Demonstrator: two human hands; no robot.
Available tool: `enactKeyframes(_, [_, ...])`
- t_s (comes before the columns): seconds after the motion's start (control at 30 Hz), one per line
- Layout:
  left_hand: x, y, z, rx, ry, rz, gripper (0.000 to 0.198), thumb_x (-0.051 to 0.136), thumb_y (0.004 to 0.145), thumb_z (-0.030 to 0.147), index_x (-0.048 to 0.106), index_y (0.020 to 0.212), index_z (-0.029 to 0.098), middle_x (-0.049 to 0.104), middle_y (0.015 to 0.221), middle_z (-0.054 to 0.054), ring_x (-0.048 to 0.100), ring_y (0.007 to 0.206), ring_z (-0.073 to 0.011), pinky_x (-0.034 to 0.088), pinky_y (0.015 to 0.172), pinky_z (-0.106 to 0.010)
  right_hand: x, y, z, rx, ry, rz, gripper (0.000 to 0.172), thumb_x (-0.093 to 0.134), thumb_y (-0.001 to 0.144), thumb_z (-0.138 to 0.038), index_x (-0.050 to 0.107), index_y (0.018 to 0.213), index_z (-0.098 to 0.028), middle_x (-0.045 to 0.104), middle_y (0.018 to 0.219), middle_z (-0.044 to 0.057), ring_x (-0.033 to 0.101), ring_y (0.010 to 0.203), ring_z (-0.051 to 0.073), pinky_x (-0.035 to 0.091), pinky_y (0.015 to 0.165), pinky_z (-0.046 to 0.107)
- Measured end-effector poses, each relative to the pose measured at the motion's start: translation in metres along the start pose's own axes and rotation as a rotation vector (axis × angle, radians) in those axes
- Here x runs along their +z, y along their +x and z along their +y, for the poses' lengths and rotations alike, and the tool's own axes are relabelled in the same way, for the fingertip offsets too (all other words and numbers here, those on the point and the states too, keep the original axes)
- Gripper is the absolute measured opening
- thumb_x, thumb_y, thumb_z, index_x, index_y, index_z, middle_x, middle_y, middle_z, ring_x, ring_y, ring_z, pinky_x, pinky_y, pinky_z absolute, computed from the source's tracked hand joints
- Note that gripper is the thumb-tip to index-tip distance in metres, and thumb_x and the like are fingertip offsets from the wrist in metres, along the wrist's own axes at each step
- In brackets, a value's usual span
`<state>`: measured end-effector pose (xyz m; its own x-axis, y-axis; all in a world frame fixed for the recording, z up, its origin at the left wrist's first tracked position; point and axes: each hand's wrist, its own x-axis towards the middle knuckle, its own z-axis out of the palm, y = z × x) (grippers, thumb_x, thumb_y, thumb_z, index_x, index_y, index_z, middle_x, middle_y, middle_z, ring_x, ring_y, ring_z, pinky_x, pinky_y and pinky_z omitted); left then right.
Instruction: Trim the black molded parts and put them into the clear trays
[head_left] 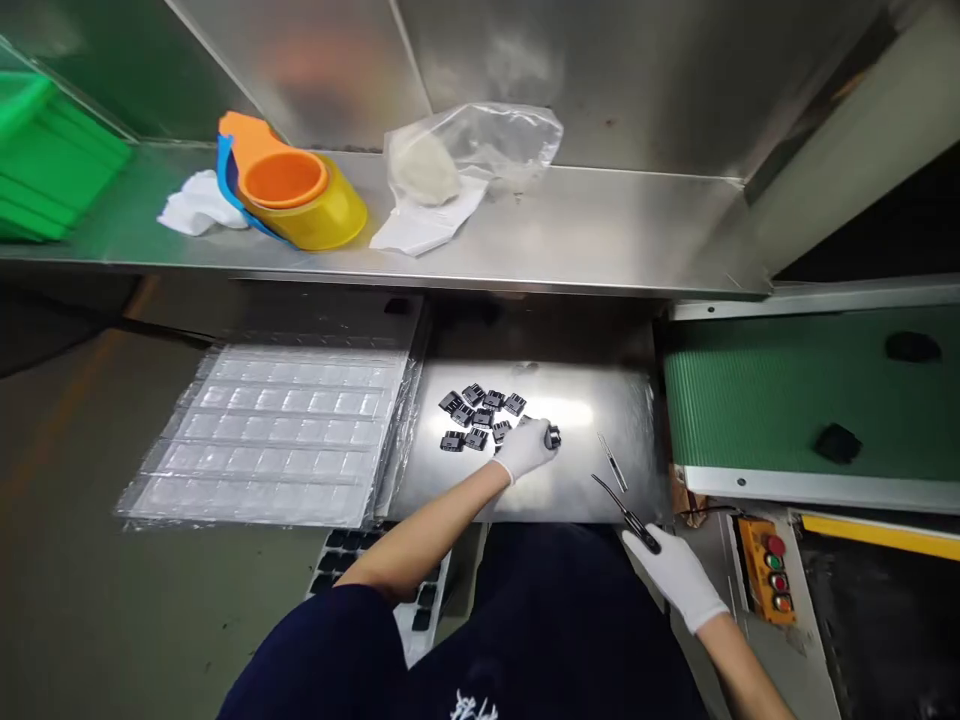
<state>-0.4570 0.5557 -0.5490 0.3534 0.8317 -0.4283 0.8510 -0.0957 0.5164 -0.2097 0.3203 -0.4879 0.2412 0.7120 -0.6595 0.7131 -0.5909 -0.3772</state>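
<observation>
My left hand (525, 448), in a white glove, is closed on a small black plastic part (553, 437) above the metal tabletop (570, 490). Several similar black plastic parts (482, 417) with slotted tops lie loosely grouped beside it. At the table's front right, my right hand (675, 578), also gloved, grips a black-handled tool (634, 520) with a thin curved tip pointing up and left. A slim metal tool (613, 463), too small to name, rests on the table between my hands.
Clear plastic trays with square pockets (277, 430) are stacked at left. A green conveyor belt (787, 400) carries black parts at right, above an orange button box (769, 570). The shelf (615, 230) bears orange and yellow cups (300, 195) and a plastic bag (480, 150).
</observation>
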Motion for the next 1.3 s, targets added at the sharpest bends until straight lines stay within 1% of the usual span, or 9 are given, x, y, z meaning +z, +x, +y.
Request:
enactKeyframes(0.1, [0.044, -0.027, 0.023, 0.159, 0.129, -0.108, 0.024, 0.074, 0.081, 0.034, 0.067, 0.099, 0.019, 0.074, 0.102, -0.015, 0.071, 0.086, -0.031, 0.051, 0.077, -0.04, -0.007, -0.007, -0.004, -0.022, -0.143, 0.02, 0.047, 0.047, 0.098, -0.065, 0.067, 0.083, -0.024, 0.078, 0.088, 0.007, 0.072, 0.084, 0.025, 0.046, 0.072, 0.03])
enactKeyframes(0.23, [0.066, -0.034, 0.036, 0.264, 0.243, -0.159, 0.03, 0.07, 0.084, 0.033, 0.067, 0.109, 0.017, 0.074, 0.108, -0.018, 0.071, 0.09, -0.0341, 0.053, 0.081, -0.043, -0.01, -0.017, 0.004, -0.055, -0.275, -0.039, 0.049, 0.047, 0.097, -0.066, 0.07, 0.085, -0.025, 0.079, 0.092, 0.008, 0.075, 0.089, 0.029, 0.043, 0.071, 0.031])
enactKeyframes(0.37, [0.07, -0.036, 0.039, 0.316, 0.292, -0.169, 0.035, 0.072, 0.084, 0.039, 0.067, 0.113, 0.019, 0.073, 0.111, -0.017, 0.071, 0.094, -0.0352, 0.053, 0.087, -0.046, -0.014, -0.025, 0.009, -0.035, -0.304, 0.024, 0.052, 0.04, 0.101, -0.063, 0.073, 0.092, -0.024, 0.079, 0.096, 0.01, 0.075, 0.092, 0.029, 0.046, 0.074, 0.032])
enactKeyframes(0.47, [0.074, -0.045, 0.039, 0.338, 0.296, -0.169, 0.035, 0.071, 0.085, 0.041, 0.069, 0.111, 0.019, 0.073, 0.111, -0.017, 0.072, 0.094, -0.0372, 0.053, 0.088, -0.048, -0.018, -0.03, 0.009, -0.056, -0.309, -0.031, 0.051, 0.042, 0.1, -0.063, 0.075, 0.095, -0.023, 0.079, 0.099, 0.011, 0.075, 0.094, 0.028, 0.048, 0.076, 0.032])
enactKeyframes(0.67, [0.076, -0.063, 0.039, 0.302, 0.263, -0.133, 0.037, 0.073, 0.083, 0.047, 0.069, 0.108, 0.021, 0.073, 0.108, -0.017, 0.071, 0.094, -0.0379, 0.053, 0.088, -0.048, -0.023, -0.033, 0.008, -0.099, -0.345, -0.025, 0.055, 0.04, 0.101, -0.063, 0.077, 0.1, -0.022, 0.079, 0.103, 0.012, 0.075, 0.098, 0.029, 0.05, 0.08, 0.034])
enactKeyframes(0.8, [0.072, -0.073, 0.033, 0.238, 0.211, -0.103, 0.042, 0.078, 0.079, 0.049, 0.069, 0.108, 0.021, 0.073, 0.105, -0.015, 0.071, 0.094, -0.0369, 0.054, 0.088, -0.046, -0.023, -0.033, 0.004, -0.087, -0.376, -0.007, 0.056, 0.039, 0.101, -0.064, 0.077, 0.102, -0.023, 0.079, 0.104, 0.013, 0.075, 0.099, 0.03, 0.051, 0.08, 0.035])
enactKeyframes(1.0, [0.063, -0.083, 0.012, 0.081, 0.065, -0.057, 0.041, 0.084, 0.071, 0.048, 0.069, 0.097, 0.02, 0.073, 0.094, -0.012, 0.071, 0.091, -0.0342, 0.054, 0.084, -0.042, -0.029, -0.037, -0.004, -0.148, -0.329, -0.087, 0.053, 0.045, 0.099, -0.063, 0.078, 0.097, -0.022, 0.079, 0.1, 0.012, 0.074, 0.096, 0.029, 0.048, 0.078, 0.033])
enactKeyframes(1.17, [0.064, -0.09, -0.002, -0.063, -0.132, -0.008, 0.023, 0.073, 0.084, 0.04, 0.069, 0.093, 0.02, 0.076, 0.1, -0.012, 0.071, 0.093, -0.0277, 0.055, 0.084, -0.035, -0.024, -0.035, -0.009, -0.181, -0.299, -0.06, 0.056, 0.047, 0.098, -0.07, 0.075, 0.095, -0.022, 0.079, 0.097, 0.01, 0.075, 0.095, 0.029, 0.047, 0.076, 0.032])
enactKeyframes(1.3, [0.073, -0.094, -0.002, -0.116, -0.277, 0.022, 0.026, 0.076, 0.083, 0.044, 0.067, 0.085, 0.019, 0.076, 0.094, -0.013, 0.071, 0.095, -0.0308, 0.055, 0.088, -0.038, -0.015, -0.033, -0.02, -0.195, -0.311, -0.079, 0.057, 0.045, 0.097, -0.071, 0.077, 0.101, -0.023, 0.08, 0.101, 0.01, 0.075, 0.099, 0.031, 0.048, 0.077, 0.033])
